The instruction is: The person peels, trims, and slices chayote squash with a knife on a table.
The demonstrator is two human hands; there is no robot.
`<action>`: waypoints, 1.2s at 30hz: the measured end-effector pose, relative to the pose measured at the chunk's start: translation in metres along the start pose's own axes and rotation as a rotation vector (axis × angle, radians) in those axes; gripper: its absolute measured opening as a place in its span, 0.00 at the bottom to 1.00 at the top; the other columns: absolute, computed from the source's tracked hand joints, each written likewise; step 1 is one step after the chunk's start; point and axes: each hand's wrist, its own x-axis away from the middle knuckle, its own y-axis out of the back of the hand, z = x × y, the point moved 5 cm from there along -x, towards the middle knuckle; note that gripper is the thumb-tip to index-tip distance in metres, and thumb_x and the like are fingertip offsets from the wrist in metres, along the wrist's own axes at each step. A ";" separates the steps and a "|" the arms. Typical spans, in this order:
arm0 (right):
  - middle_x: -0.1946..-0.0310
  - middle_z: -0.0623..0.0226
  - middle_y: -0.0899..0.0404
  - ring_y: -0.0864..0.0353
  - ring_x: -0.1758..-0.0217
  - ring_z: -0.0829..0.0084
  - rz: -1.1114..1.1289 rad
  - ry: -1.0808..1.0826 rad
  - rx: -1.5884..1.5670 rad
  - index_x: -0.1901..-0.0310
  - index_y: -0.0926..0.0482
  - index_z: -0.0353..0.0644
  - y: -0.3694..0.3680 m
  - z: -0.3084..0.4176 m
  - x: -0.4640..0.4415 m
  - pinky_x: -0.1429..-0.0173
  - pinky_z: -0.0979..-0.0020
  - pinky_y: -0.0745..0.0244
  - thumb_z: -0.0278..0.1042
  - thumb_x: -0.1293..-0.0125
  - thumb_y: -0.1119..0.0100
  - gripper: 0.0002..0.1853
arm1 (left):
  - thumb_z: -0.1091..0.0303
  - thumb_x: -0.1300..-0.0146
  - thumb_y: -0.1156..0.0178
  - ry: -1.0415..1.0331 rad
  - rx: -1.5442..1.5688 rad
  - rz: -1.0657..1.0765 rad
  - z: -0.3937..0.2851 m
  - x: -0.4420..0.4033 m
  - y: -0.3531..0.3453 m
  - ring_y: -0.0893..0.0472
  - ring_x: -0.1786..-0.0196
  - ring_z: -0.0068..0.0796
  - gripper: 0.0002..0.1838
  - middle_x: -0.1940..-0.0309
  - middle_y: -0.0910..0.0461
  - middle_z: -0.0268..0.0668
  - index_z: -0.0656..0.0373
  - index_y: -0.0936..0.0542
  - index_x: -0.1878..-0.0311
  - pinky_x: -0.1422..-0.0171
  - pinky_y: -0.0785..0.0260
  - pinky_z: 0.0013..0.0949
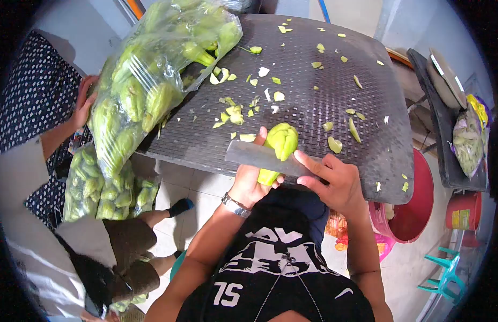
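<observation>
Over the near edge of the table, my left hand [248, 185] is wrapped round a pale green chayote [281, 140]. A broad-bladed knife [259, 156] lies across the chayote, which shows above and below the blade. The knife's handle is hidden in my right hand [337, 185], closed on it with the index finger along the blade. Whether the blade has cut through the chayote I cannot tell. Chayote scraps [235, 115] are scattered on the dark woven-pattern table [308, 102] beyond my hands.
A large clear bag of chayotes [133, 99] leans on the table's left side, beside another person's hand [83, 104]. More bagged chayotes [93, 185] stand below. At right are a red tub [415, 198], a teal stool [446, 273] and a side table [434, 91] with a bag [469, 139].
</observation>
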 end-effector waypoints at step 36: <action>0.77 0.62 0.25 0.23 0.75 0.65 0.056 -0.040 -0.196 0.34 0.16 0.60 0.013 -0.021 -0.014 0.68 0.64 0.27 0.45 0.33 0.29 0.25 | 0.64 0.38 0.30 -0.202 -0.219 0.119 -0.009 0.008 0.001 0.15 0.70 0.35 0.31 0.56 0.18 0.42 0.57 0.32 0.34 0.77 0.23 0.29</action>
